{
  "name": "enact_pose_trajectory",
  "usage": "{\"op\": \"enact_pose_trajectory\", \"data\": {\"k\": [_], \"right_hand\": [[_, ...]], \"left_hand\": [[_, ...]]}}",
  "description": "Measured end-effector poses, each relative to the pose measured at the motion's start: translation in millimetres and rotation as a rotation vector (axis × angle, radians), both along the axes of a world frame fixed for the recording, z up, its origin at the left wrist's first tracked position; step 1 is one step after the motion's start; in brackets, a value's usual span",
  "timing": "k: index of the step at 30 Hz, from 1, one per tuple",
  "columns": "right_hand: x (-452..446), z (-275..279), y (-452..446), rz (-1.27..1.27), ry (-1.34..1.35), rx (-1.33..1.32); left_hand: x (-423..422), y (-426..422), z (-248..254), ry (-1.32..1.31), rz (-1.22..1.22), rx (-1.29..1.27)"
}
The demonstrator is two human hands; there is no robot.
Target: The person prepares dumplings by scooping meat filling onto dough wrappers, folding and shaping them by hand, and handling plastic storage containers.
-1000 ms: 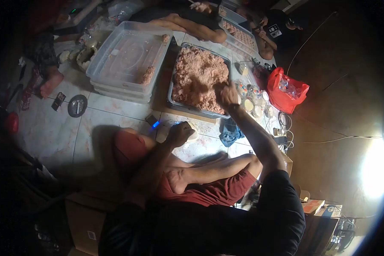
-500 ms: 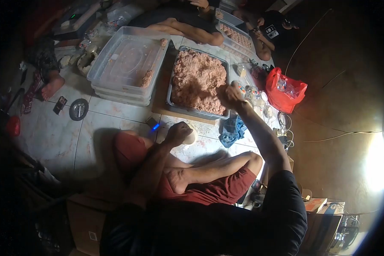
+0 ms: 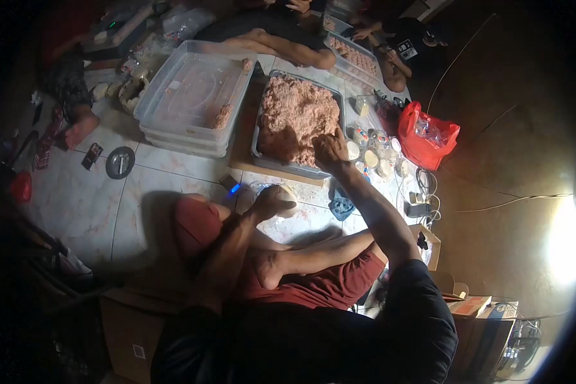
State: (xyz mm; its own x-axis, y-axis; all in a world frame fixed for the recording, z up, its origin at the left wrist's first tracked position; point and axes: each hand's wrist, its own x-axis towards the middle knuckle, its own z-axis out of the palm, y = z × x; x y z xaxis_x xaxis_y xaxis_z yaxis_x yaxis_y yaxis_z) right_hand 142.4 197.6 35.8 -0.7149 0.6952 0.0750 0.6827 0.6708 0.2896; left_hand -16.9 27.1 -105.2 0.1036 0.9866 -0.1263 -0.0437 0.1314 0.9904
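Note:
A grey tub (image 3: pixel 255 144) is heaped with pink minced meat (image 3: pixel 294 109). My right hand (image 3: pixel 331 152) is at the tub's near right corner, against the mince, its fingers curled; whatever they may grip is hidden. Low over the floor in front of my crossed legs, my left hand (image 3: pixel 272 203) is closed around a pale, round, thin piece (image 3: pixel 289 192) that looks like a dough wrapper. Most of that piece is covered by the fingers.
Stacked clear plastic boxes (image 3: pixel 150 121) stand left of the tub, with small mince lumps inside. Several lidded jars (image 3: pixel 371 159), a blue cloth (image 3: pixel 342 206) and a red bag (image 3: pixel 429 137) lie to the right. Co-workers sit beyond, beside a tray of meat portions (image 3: pixel 355 57).
My right hand has moved left and slightly down, from beyond the tub's right rim onto the mince at its near corner. My left hand has stayed nearly in place, turning slightly.

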Motion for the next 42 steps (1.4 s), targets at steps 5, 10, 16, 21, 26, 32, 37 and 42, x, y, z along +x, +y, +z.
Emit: {"op": "enact_pose_trajectory", "data": {"k": [5, 10, 16, 21, 26, 32, 37, 42], "right_hand": [[45.4, 12.7, 9.1, -0.117, 0.325, -0.585], [60.8, 14.4, -34.7, -0.17, 0.913, -0.782], [48.2, 5.1, -104.1, -0.17, 1.303, -0.746], [34.3, -29.3, -144.4, -0.052, 1.358, -0.416], [30.3, -19.3, -175.5, 0.064, 1.074, -0.478], [59.7, -11.2, -177.5, -0.095, 0.577, -0.54], [68.0, 15.6, -141.9, -0.217, 0.709, -0.235], [42.7, -36.8, -97.2, -0.228, 0.67, -0.225]], "left_hand": [[-1.9, 1.1, -12.5, -0.034, 0.071, -0.047], [-6.2, 16.8, 37.4, -0.868, -0.041, -0.279], [2.6, 33.1, 101.5, -1.377, -0.007, -0.067], [21.4, 14.4, 128.2, -1.411, 0.009, -0.003], [17.1, 4.3, 101.9, -1.387, 0.125, -0.091], [-15.1, -10.5, 58.9, -1.545, 0.497, -0.133], [-46.4, -5.1, 18.4, -0.815, 0.515, -0.205], [-25.2, -10.5, 0.5, -0.875, 0.372, -0.342]]}}
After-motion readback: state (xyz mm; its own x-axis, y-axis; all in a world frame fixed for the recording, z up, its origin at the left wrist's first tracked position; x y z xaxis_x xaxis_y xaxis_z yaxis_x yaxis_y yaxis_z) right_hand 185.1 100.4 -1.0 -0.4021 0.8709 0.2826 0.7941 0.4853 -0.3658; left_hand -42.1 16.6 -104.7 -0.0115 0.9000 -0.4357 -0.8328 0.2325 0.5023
